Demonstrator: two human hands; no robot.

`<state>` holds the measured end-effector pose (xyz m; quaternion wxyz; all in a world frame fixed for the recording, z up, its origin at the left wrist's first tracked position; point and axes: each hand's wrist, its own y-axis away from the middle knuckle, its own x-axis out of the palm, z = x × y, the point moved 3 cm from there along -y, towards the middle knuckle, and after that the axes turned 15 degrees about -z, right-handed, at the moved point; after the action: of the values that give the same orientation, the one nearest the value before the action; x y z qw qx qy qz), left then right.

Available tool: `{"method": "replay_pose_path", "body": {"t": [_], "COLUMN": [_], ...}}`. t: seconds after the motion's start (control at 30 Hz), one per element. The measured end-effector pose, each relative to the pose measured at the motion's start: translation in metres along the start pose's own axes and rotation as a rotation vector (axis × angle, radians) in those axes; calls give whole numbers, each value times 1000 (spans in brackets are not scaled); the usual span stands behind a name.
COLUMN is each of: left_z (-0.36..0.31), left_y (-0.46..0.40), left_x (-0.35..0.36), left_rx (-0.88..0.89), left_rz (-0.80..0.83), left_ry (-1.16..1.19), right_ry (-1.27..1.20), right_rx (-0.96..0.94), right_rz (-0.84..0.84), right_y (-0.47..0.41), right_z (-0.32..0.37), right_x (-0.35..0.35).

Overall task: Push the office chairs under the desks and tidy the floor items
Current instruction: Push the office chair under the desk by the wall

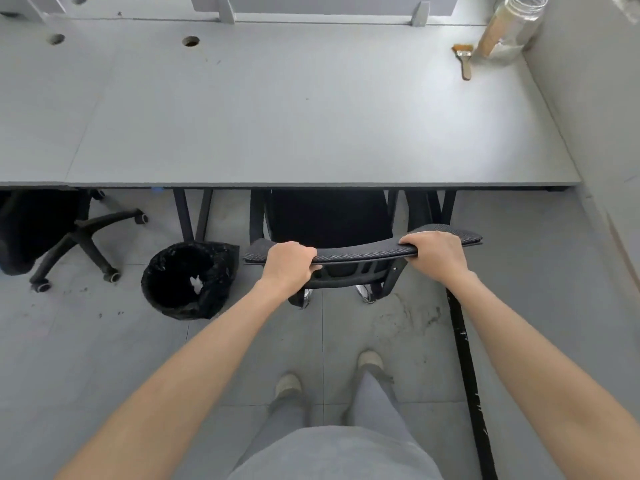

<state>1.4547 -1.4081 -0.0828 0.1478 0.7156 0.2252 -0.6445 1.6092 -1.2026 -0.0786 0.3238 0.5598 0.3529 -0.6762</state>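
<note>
A black mesh office chair (360, 252) stands straight ahead of me, its seat tucked under the front edge of the grey desk (277, 126). My left hand (289, 265) grips the left part of the backrest's top edge, fingers curled over it. My right hand (434, 252) grips the right part of the same edge. A second black office chair (72, 237) sits at the left, partly under the neighbouring desk, its wheeled base showing. A black bin (187, 280) lined with a black bag stands on the floor between the two chairs.
A long black pole (467, 375) lies on the floor at my right, running toward me. On the desk's far right lie a paintbrush (464, 60) and a glass jar (509, 27). A grey wall (595, 116) bounds the right side. Dirt marks the floor tiles.
</note>
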Motion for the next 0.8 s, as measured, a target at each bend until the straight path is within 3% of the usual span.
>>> {"method": "replay_pose_path", "body": {"t": [0.13,0.27,0.47,0.8], "left_z": [30,71,126,102], "left_y": [43,94,129,84], "left_x": [-4,-9,-17,-17], "left_rx": [68,135,133,108], "left_rz": [-68,-74,-179,-149], "left_ry": [121,64,50,32], "right_ry": [-46,-79,-53,-33], "right_rx": [2,-6,-11,-18], "right_rz": [-65,-138,-95,-221], "right_y": [34,85,135,94], "right_z": [39,91,165,122], "right_x": [3,16,31,25]}}
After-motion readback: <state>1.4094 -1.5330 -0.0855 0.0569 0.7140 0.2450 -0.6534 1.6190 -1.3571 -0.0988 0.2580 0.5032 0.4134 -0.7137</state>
